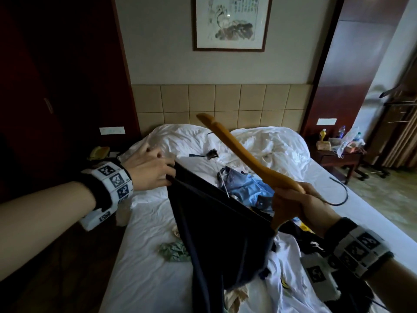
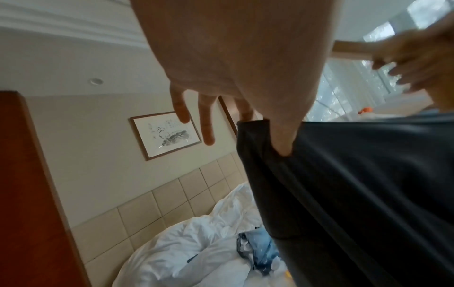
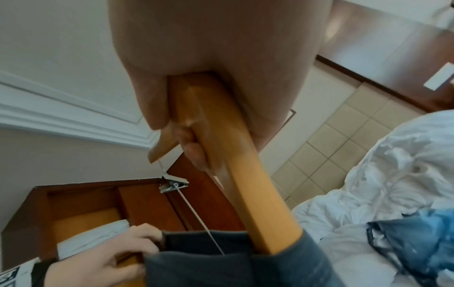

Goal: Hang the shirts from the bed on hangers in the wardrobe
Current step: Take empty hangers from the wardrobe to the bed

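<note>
One hanger [image 1: 246,163] arm is inside the shirt [image 1: 216,222] — your right hand [image 1: 295,206] grasps it, left hand [image 1: 149,172] pinches the hem; next, feed it through to the collar.

Framed ink painting [image 1: 228,23], tan padded headboard [image 1: 225,105], dark nightstand [image 1: 338,159]

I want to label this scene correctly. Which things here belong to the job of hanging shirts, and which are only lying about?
Belong to the job:
- dark shirt, pinched by the left hand
- wooden hanger, gripped by the right hand, one end inside the shirt
- blue shirt on the bed

Lying about:
- framed picture
- bottles on the bedside table
- telephone
</note>
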{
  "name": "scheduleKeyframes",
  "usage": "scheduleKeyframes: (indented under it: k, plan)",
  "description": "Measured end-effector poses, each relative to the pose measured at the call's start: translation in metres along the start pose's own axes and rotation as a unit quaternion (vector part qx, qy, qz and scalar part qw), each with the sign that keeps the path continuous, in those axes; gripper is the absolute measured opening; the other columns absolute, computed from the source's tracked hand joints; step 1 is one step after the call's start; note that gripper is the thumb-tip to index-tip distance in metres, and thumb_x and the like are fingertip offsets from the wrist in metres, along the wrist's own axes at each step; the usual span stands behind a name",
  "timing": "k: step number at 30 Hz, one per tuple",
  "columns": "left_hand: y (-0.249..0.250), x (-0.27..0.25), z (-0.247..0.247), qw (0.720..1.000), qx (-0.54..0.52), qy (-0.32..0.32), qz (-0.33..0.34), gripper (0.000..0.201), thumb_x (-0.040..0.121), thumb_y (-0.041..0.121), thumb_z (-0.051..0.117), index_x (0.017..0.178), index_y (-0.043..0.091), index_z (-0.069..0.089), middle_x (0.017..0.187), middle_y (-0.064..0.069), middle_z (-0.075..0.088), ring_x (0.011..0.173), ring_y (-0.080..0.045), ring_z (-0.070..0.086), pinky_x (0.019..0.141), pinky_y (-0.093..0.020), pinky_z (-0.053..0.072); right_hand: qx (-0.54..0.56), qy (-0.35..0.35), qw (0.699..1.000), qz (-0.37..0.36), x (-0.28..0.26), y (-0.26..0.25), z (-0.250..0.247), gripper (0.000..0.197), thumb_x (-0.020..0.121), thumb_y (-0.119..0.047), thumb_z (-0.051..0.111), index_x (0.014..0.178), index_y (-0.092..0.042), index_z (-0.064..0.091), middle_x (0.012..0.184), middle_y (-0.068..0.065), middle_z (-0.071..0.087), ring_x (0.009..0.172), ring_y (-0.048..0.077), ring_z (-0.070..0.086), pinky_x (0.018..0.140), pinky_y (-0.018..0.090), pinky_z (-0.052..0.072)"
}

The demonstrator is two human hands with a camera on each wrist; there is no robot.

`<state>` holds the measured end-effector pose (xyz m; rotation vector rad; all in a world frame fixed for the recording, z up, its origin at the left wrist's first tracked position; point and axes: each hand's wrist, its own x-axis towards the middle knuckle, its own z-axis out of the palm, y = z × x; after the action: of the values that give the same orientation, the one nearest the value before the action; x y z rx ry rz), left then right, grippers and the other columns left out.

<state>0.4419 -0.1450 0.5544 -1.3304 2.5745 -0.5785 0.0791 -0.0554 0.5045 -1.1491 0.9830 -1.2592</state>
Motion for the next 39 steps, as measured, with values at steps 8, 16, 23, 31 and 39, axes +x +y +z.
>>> scheduleKeyframes:
  k: [8, 16, 23, 31, 39]
  plan:
    - [0.006, 0.009, -0.004, 0.998, -0.057, 0.008, -0.009, 0.043, 0.095, 0.021, 0.038, 0.121, 0.053, 0.049, 0.135, 0.023, 0.044, 0.121, -0.015, 0.037, 0.095, -0.037, 0.029, -0.019, -0.013, 0.996, 0.089, -0.013, 0.009, -0.002, 0.051, 0.068, -0.019, 0.08, 0.102, 0.013, 0.061, 0.057, 0.006, 0.039, 0.043, 0.017, 0.041, 0.038, 0.023, 0.037]
    - [0.019, 0.003, -0.027, 0.997, -0.071, -0.03, 0.006, 0.046, 0.101, 0.013, 0.036, 0.132, 0.042, 0.051, 0.139, 0.028, 0.037, 0.126, -0.01, 0.037, 0.1, -0.034, 0.025, -0.136, 0.029, 0.981, 0.138, -0.014, 0.024, -0.009, 0.048, 0.064, -0.029, 0.086, 0.092, 0.002, 0.062, 0.055, 0.002, 0.053, 0.051, 0.018, 0.047, 0.05, 0.027, 0.036]
    - [0.059, 0.011, -0.029, 0.989, -0.113, 0.077, 0.061, 0.03, 0.084, 0.018, 0.047, 0.108, 0.034, 0.056, 0.114, 0.019, 0.052, 0.114, -0.012, 0.044, 0.095, -0.039, 0.031, -0.334, -0.042, 0.934, 0.124, 0.006, 0.005, 0.004, 0.062, 0.054, -0.063, 0.087, 0.1, -0.023, 0.077, 0.087, 0.001, 0.075, 0.077, 0.018, 0.07, 0.077, 0.035, 0.057]
    - [0.104, 0.017, -0.021, 0.96, -0.207, 0.165, 0.092, 0.048, 0.086, 0.05, 0.044, 0.129, 0.029, 0.042, 0.13, 0.008, 0.047, 0.117, -0.015, 0.049, 0.098, -0.038, 0.042, -0.337, -0.096, 0.935, 0.06, 0.023, -0.053, 0.028, 0.044, 0.08, -0.032, 0.081, 0.083, 0.011, 0.068, 0.061, 0.018, 0.055, 0.057, 0.029, 0.051, 0.053, 0.032, 0.045]
    - [0.12, 0.028, -0.02, 0.931, -0.327, 0.16, 0.026, 0.027, 0.097, 0.035, 0.054, 0.117, 0.016, 0.056, 0.094, -0.001, 0.067, 0.082, -0.021, 0.064, 0.073, -0.031, 0.047, -0.446, -0.115, 0.887, -0.012, 0.031, -0.058, 0.019, 0.013, 0.081, -0.03, 0.081, 0.083, -0.018, 0.077, 0.067, 0.001, 0.07, 0.065, 0.015, 0.067, 0.07, 0.028, 0.056]
